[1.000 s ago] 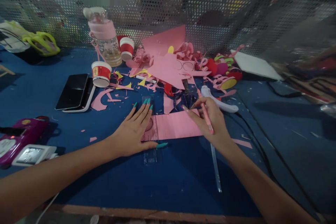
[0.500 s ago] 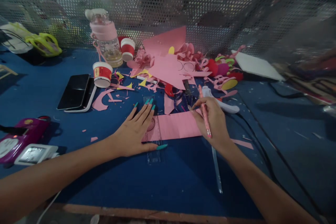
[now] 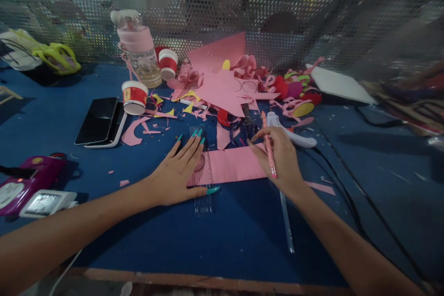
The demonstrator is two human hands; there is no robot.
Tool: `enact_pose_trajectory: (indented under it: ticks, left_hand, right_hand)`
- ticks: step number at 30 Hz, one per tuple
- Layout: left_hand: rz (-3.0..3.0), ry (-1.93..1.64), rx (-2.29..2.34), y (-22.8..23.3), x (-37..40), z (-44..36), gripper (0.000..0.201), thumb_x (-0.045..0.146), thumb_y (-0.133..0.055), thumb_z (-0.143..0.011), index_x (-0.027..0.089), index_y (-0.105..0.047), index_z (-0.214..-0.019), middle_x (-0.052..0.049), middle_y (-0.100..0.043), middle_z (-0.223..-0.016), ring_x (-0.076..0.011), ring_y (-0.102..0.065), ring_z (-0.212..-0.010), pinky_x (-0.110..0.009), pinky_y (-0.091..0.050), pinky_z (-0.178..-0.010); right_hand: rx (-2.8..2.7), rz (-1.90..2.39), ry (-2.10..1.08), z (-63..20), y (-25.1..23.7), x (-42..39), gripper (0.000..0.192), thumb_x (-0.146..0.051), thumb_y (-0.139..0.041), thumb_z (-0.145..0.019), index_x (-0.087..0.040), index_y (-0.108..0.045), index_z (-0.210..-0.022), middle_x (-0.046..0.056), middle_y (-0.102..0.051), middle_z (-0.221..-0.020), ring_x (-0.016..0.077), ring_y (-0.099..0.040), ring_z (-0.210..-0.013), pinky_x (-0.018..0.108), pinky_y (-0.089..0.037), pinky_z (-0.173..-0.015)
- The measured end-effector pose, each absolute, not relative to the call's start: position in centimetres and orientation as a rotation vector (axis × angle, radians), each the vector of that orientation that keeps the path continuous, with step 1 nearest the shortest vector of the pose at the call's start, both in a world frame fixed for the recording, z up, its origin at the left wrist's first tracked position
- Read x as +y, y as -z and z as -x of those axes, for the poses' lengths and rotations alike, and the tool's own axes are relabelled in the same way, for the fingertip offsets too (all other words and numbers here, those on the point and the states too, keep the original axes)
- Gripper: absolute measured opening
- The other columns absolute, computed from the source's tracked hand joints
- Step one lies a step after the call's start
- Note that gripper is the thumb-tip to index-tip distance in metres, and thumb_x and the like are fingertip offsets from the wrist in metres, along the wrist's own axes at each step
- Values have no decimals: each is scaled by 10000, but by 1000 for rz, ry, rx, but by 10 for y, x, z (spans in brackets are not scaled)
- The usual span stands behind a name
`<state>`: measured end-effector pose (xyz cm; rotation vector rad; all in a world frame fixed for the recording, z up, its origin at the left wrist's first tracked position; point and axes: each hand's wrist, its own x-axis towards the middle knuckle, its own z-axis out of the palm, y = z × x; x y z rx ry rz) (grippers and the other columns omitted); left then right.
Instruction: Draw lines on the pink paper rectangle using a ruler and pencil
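Left hand lying flat, fingers spread, pressing the pink paper and a clear ruler onto the blue worktop. Right hand closing its grip on a pink pencil, resting on the paper's right end. Phone lying well left.

pink paper strip: flat, rectangular, lying w/ long side left-right on the blue table, its left end under a clear ruler that crosses it front-to-back. pink pencil: slim, tilted, over the strip's right end, upper end pointing away from the strip.
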<state>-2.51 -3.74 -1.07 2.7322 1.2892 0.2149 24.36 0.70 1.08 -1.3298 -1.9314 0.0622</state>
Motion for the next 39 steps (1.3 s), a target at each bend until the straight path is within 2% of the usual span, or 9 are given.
enact_pose_trajectory:
  ticks: [3, 10, 21, 26, 29, 32, 34, 37, 39]
  left_hand:
    - [-2735, -221, 1285, 11, -37, 26, 1014, 791, -284, -868, 66, -113, -1555, -216, -163, -1604, -353, -137, -1486, -550, -85, -1185]
    - [-2717, -168, 1305, 7, -37, 23, 1036, 812, -250, -855, 27, -207, -1530, -234, -172, -1596, -357, -143, -1485, -547, -99, -1184]
    - [-2725, -198, 1305, 9, -38, 24, 1022, 807, -245, -861, 52, -163, -1545, -218, -160, -1604, -343, -125, -1490, -540, -94, -1187]
    - [-2723, -169, 1295, 8, -37, 23, 1026, 806, -226, -865, 20, -220, -1524, -233, -164, -1594, -342, -126, -1490, -543, -86, -1187]
    - [-2728, -165, 1291, 8, -36, 23, 1032, 809, -259, -858, 20, -224, -1522, -238, -177, -1589, -338, -124, -1491, -546, -81, -1187]
    - [-2721, -137, 1288, 8, -36, 23, 1039, 807, -312, -846, 24, -220, -1522, -241, -186, -1585, -336, -127, -1490, -539, -79, -1190]
    - [-2706, -126, 1287, 7, -35, 23, 1032, 801, -333, -844, 31, -222, -1522, -238, -182, -1588, -333, -125, -1490, -531, -78, -1193]
    - [-2682, -106, 1296, 5, -35, 22, 1046, 806, -340, -838, 18, -229, -1517, -244, -173, -1588, -342, -118, -1490, -535, -75, -1191]
    - [-2681, -95, 1298, 4, -35, 22, 1062, 816, -325, -835, 3, -230, -1514, -250, -168, -1587, -344, -110, -1491, -538, -72, -1190]
  right_hand:
    - [-1942, 1329, -67, -244, -12, 6, 156, -102, -588, -751, -233, -533, -815, 45, -604, -849, 207, -599, -805, 351, -495, -723]
    - [-1946, 1319, -83, -244, -13, 5, 151, -97, -580, -770, -230, -551, -836, 58, -614, -879, 215, -608, -824, 358, -509, -714]
    - [-1951, 1325, -69, -245, -12, 5, 145, -104, -568, -787, -237, -562, -844, 60, -632, -884, 224, -616, -856, 367, -512, -723]
    - [-1912, 1347, 141, -239, -19, 0, 91, -205, -608, -829, -221, -577, -914, 88, -654, -917, 268, -619, -904, 445, -484, -816]
    - [-1865, 1264, 192, -232, -29, -10, 81, -272, -609, -871, -231, -611, -941, 76, -667, -902, 258, -621, -894, 456, -462, -860]
    - [-1835, 1157, 0, -225, -35, -22, 170, -304, -504, -944, -252, -660, -905, 56, -661, -838, 226, -622, -839, 421, -473, -830]
    - [-1769, 1155, -231, -221, -36, -29, 265, -326, -439, -979, -249, -683, -913, 45, -644, -778, 196, -614, -749, 378, -495, -739]
    - [-1581, 1180, -607, -217, -32, -33, 228, -377, -503, -961, -232, -669, -1020, 22, -655, -763, 138, -582, -590, 306, -504, -574]
    - [-1487, 1171, -863, -214, -28, -34, 231, -418, -589, -910, -213, -655, -993, 14, -672, -754, 112, -572, -520, 266, -501, -488]
